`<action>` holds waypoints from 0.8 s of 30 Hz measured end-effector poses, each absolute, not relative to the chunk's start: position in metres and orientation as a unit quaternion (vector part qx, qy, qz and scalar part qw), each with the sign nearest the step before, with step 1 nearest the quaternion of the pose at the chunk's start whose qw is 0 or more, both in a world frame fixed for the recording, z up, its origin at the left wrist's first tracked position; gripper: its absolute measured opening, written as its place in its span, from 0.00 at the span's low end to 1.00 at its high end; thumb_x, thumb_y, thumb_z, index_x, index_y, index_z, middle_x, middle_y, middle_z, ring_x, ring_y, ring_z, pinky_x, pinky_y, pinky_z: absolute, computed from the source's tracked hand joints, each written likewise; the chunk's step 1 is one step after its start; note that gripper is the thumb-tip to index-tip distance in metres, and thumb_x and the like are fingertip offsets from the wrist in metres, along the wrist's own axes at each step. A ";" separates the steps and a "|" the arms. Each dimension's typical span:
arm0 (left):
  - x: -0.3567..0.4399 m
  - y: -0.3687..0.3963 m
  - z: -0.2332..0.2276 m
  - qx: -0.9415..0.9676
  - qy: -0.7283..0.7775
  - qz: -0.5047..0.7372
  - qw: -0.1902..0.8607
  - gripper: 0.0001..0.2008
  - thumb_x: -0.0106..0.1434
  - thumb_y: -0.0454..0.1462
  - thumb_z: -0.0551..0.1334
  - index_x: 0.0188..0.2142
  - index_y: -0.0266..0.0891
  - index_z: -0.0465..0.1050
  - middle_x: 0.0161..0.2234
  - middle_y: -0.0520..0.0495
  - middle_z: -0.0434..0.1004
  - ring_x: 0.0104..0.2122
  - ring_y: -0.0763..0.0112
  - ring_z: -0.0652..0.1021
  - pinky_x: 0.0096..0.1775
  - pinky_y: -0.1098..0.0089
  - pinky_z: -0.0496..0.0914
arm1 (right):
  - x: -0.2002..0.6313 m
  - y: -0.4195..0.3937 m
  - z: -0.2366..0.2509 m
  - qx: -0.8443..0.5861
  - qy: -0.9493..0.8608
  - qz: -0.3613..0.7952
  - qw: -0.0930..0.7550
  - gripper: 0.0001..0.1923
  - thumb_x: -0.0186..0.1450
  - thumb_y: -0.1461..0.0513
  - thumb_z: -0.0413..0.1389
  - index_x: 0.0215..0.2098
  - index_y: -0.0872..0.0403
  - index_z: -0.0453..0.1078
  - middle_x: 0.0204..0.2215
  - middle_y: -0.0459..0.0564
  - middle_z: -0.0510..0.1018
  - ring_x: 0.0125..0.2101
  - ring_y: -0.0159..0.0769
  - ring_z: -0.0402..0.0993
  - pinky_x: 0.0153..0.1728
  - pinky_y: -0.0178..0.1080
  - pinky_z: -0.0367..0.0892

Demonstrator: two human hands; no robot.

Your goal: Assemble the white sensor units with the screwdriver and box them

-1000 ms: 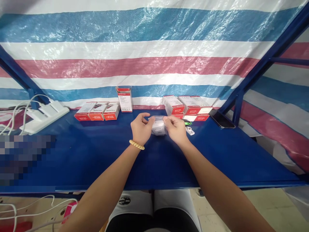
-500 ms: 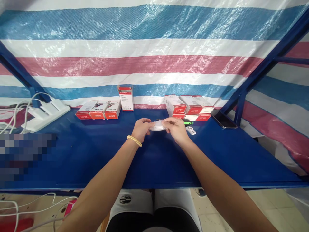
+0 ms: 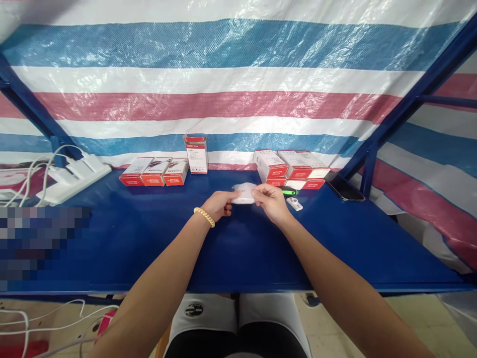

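Observation:
Between my two hands is a white device in a thin plastic bag [image 3: 244, 193], held just above the blue table. My left hand [image 3: 219, 204], with a yellow coiled band at the wrist, grips its left end between thumb and curled fingers. At the other end, the fingertips of my right hand [image 3: 271, 200] pinch the bag's right side. A small white plastic part [image 3: 294, 203] lies to the right of my right hand. Just behind that hand a green and black handled tool [image 3: 289, 191] shows, partly hidden.
Red and white boxes [image 3: 153, 172] lie in a row at the back left, beside an upright opened box [image 3: 197, 155]. Several more boxes [image 3: 290, 166] are stacked at the back right, near a black phone [image 3: 345, 186]. A white power strip [image 3: 76, 181] with cables sits far left.
The bagged device has turned so its broad top face shows more. My left fingers have curled under its left end, and that hand has dropped slightly. The whole view has shifted a little.

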State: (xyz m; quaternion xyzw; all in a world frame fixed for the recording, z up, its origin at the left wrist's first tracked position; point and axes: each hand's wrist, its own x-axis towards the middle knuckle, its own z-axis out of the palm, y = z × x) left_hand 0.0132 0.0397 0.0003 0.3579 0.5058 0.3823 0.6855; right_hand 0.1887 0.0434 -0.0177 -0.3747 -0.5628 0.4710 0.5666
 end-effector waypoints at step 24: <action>0.015 0.040 -0.001 0.493 0.526 0.483 0.498 0.16 0.48 0.40 0.69 0.36 0.33 0.80 0.28 0.45 0.80 0.28 0.64 0.80 0.30 0.66 0.76 | 0.196 0.037 -0.013 -0.399 -0.764 0.206 0.463 0.27 0.53 0.50 0.65 0.48 0.51 0.70 0.46 0.56 0.73 0.48 0.46 0.70 0.45 0.47 0.68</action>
